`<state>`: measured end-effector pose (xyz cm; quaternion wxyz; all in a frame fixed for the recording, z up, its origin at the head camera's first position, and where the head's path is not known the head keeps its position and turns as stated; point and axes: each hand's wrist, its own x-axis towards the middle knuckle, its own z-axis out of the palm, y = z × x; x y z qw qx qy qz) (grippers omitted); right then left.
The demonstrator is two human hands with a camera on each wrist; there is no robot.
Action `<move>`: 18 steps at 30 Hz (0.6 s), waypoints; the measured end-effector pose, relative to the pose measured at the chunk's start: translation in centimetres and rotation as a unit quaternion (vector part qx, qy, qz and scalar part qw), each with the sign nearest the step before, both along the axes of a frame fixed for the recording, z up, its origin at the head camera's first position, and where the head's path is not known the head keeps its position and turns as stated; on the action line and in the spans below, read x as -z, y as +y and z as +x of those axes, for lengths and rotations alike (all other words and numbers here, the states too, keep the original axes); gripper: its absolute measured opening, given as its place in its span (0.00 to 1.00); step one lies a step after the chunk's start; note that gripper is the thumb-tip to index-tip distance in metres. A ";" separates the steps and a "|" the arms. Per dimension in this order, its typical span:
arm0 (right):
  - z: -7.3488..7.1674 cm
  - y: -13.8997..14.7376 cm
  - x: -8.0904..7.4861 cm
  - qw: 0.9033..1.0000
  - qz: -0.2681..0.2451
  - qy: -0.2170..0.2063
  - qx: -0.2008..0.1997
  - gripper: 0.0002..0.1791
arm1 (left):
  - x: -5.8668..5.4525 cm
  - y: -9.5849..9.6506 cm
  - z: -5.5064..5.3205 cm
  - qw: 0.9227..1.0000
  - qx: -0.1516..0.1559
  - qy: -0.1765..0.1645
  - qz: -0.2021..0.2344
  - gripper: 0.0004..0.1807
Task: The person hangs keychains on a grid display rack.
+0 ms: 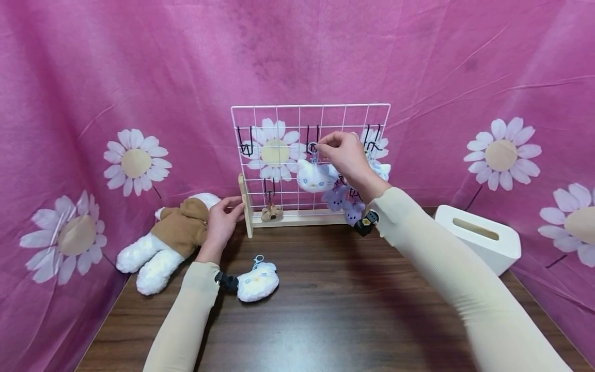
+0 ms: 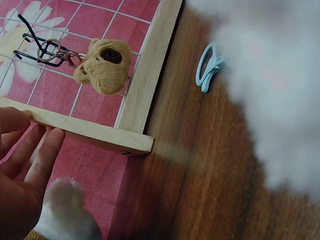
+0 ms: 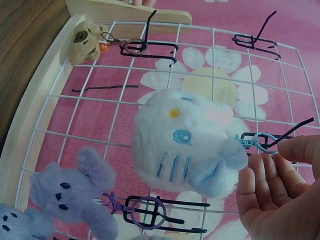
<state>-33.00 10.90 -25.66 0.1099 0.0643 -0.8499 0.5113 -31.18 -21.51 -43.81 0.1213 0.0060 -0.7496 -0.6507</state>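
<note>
In the head view my right hand (image 1: 346, 157) is raised at the wire grid rack (image 1: 302, 218). Thumb and fingers pinch the light blue ring (image 3: 267, 145) of a white plush cat keychain (image 3: 175, 150). That ring overlaps a black hook (image 3: 295, 131) in the right wrist view, with the plush against the grid. My left hand (image 1: 223, 222) grips the rack's wooden side upright (image 2: 85, 125), thumb on one face and fingertips on the other. Near it, a brown plush bear-head keychain (image 2: 107, 67) hangs from a lower hook. Purple plush keychains (image 3: 75, 180) hang lower on the right.
Another white plush keychain (image 1: 257, 283) with a blue clasp lies on the wooden table beside my left wrist. At the left rests a white plush toy in a brown hoodie (image 1: 178, 227). A white tissue box (image 1: 506, 237) stands at the right. Pink floral cloth surrounds the table.
</note>
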 end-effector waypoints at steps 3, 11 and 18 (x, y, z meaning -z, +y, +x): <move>0.4 0.3 -0.1 1.000 -0.009 -0.001 -0.002 0.11 | -0.1 0.0 0.0 1.000 0.003 0.002 0.002 0.18; 1.6 1.1 0.2 1.000 -0.017 -0.017 -0.016 0.12 | 0.0 0.0 0.1 1.000 0.003 -0.004 0.005 0.18; 3.0 1.5 1.0 0.999 -0.023 0.008 -0.041 0.12 | 0.0 -0.1 0.1 1.000 0.004 -0.001 0.008 0.18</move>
